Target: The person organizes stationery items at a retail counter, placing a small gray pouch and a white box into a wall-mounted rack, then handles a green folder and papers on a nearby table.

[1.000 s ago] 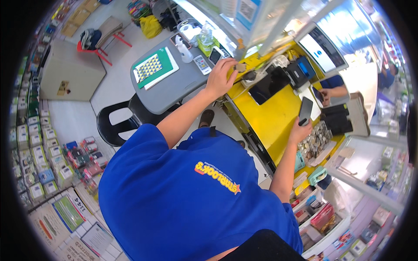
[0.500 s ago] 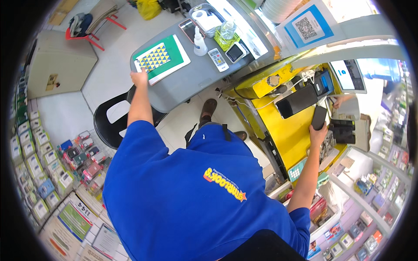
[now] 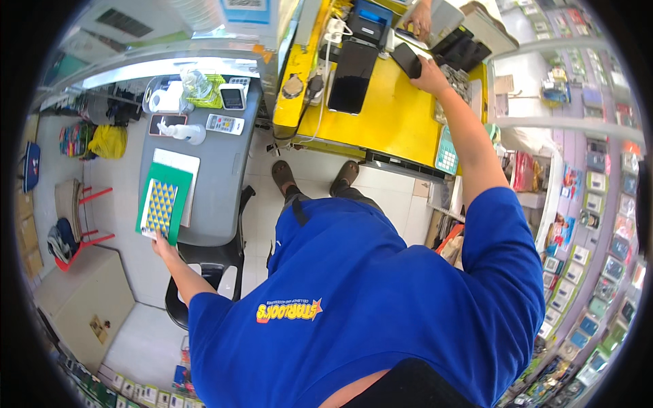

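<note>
My left hand (image 3: 163, 246) is closed on the near end of a notebook with a blue, yellow and white triangle pattern (image 3: 160, 209). Under it lies a green folder (image 3: 178, 183), which reaches the left edge of the grey table, with white papers (image 3: 194, 164) showing beneath. Far to the right, over the yellow counter, my right hand (image 3: 431, 76) grips a dark smartphone (image 3: 407, 61). Just beyond that phone is another person's hand (image 3: 420, 20), near a small item I cannot make out. A large black tablet-like device (image 3: 353, 77) rests left of my right hand.
On the grey table (image 3: 211, 214) stand a white spray bottle (image 3: 187, 132), a remote control (image 3: 225, 124) and a green basket (image 3: 211, 92). A teal calculator (image 3: 447, 153) sits at the yellow counter's (image 3: 398, 126) near right edge. Behind my left arm is a black chair (image 3: 204, 262).
My view has swung to the right. The patterned notebook and green folder have slid toward my left hand, baring more of the white papers. My right hand keeps holding the phone near the other person's hand.
</note>
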Tool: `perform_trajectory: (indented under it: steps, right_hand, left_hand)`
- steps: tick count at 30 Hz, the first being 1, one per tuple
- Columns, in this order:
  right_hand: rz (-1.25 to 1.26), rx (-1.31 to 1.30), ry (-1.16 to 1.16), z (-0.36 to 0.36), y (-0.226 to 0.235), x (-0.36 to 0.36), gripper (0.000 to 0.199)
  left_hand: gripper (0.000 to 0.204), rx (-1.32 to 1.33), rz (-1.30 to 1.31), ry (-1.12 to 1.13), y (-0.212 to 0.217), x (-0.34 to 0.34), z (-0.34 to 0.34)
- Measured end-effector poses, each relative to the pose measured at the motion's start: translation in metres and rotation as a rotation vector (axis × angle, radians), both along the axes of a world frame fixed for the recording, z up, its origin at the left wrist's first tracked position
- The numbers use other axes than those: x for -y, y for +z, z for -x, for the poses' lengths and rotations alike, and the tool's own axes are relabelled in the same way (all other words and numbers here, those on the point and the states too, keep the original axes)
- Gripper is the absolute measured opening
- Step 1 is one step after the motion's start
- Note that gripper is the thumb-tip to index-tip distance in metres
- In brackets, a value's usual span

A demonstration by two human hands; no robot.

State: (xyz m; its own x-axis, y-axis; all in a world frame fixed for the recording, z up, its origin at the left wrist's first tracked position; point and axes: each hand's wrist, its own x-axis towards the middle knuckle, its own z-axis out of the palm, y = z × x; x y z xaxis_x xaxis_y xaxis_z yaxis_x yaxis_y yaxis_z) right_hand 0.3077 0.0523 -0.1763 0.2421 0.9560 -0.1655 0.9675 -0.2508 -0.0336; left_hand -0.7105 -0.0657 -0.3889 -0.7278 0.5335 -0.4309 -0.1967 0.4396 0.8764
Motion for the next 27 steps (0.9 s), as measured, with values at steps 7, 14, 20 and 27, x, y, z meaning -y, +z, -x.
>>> perform_trajectory:
  steps: [7,14,20,27]
  right_hand:
    - [-0.105,0.035,0.181,-0.018,0.001,-0.007,0.088]
    - [-0.416,-0.149,0.091,-0.019,-0.018,0.004,0.071]
    - [-0.611,-0.872,-0.197,0.054,-0.002,0.118,0.040]
    - [-0.551,-1.454,-0.716,0.039,0.023,0.238,0.030]
  left_hand:
    - [0.043,-0.154,-0.185,-0.033,0.126,0.081,0.007]
    - [0.050,-0.028,-0.412,-0.489,0.331,0.069,-0.154]
    - [0.049,0.026,-0.240,-0.610,0.320,0.039,-0.442]
    - [0.031,0.171,-0.207,-1.165,0.237,0.038,-0.649]
